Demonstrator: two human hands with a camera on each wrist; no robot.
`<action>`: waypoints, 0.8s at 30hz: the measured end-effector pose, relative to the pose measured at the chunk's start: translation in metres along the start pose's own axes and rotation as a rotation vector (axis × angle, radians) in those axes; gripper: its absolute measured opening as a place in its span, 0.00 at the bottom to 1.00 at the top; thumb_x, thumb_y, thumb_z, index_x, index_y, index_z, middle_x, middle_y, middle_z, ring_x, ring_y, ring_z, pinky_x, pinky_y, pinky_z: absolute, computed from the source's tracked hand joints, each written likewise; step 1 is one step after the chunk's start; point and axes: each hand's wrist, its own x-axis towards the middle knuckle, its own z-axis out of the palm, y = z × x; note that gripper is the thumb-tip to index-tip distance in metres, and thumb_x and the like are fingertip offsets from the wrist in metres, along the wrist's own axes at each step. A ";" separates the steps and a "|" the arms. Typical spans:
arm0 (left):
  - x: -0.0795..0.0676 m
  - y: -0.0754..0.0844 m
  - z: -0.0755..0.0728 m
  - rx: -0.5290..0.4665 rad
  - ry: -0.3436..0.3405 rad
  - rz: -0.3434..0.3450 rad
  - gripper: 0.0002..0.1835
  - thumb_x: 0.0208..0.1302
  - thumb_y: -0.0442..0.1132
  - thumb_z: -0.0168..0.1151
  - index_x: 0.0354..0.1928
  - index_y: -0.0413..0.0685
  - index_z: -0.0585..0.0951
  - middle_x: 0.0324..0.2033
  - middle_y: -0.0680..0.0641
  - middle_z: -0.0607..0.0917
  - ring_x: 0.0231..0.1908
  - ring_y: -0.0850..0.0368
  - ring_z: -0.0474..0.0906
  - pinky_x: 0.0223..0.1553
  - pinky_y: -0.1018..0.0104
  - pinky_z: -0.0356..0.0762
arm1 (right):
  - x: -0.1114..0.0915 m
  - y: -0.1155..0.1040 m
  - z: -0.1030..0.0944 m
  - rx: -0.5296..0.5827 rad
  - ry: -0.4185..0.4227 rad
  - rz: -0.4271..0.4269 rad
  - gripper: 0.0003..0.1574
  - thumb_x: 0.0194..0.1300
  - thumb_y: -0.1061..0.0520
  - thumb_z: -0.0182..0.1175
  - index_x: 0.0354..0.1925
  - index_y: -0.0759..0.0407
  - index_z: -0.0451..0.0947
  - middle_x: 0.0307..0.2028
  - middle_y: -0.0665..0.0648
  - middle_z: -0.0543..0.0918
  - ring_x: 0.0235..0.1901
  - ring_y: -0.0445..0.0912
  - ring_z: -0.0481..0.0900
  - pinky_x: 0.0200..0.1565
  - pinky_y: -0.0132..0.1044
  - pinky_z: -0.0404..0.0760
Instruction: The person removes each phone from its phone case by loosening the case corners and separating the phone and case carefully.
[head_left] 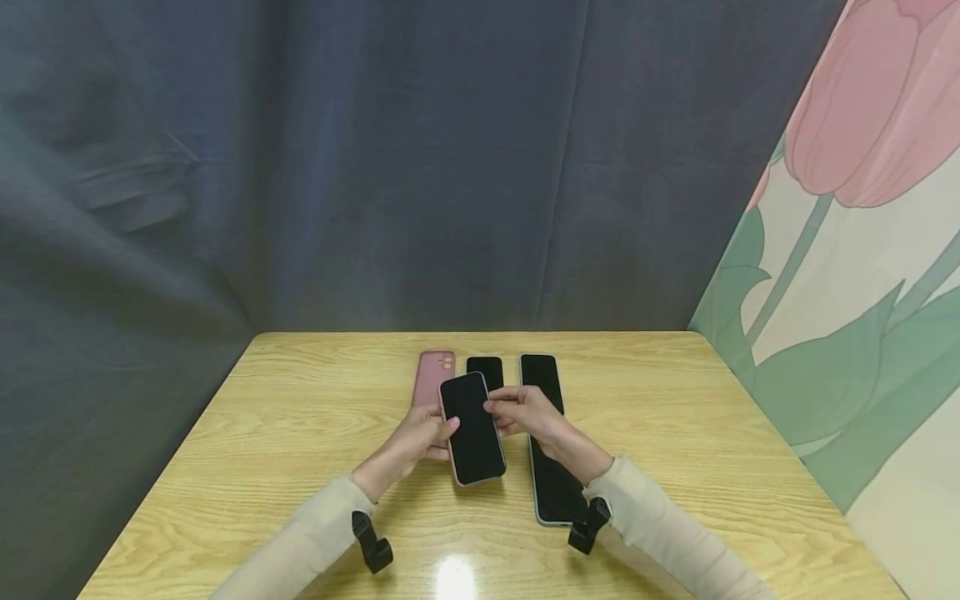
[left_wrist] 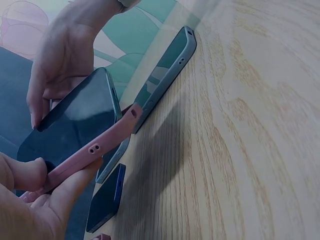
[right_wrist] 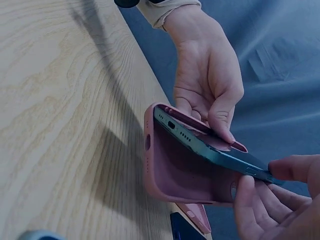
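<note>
Above the middle of the table, both hands hold a smartphone (head_left: 474,442) with a dark screen, tilted partly out of a pink phone case (right_wrist: 170,172). My left hand (head_left: 420,433) grips the case by its left side, its thumb over the screen's edge. On the opposite side my right hand (head_left: 528,412) pinches the phone's long edge between thumb and fingers. In the right wrist view, one side of the phone sits against the case's far wall while the side by my right hand stands raised. A gap shows between phone and case back.
Behind the hands lie another pink case (head_left: 432,375) with camera holes and a dark phone (head_left: 486,367). To the right lie a phone in a pale case (head_left: 542,377) and, nearer, another pale-edged phone (head_left: 557,492), partly under my right forearm. A dark curtain (head_left: 450,167) hangs behind the wooden table (head_left: 285,417).
</note>
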 end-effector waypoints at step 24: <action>0.001 -0.002 -0.003 0.003 -0.050 -0.029 0.17 0.74 0.35 0.54 0.55 0.27 0.74 0.38 0.37 0.87 0.34 0.51 0.86 0.40 0.54 0.85 | -0.003 0.003 0.002 -0.025 0.001 0.016 0.12 0.71 0.66 0.53 0.47 0.76 0.73 0.33 0.58 0.83 0.29 0.43 0.79 0.42 0.49 0.84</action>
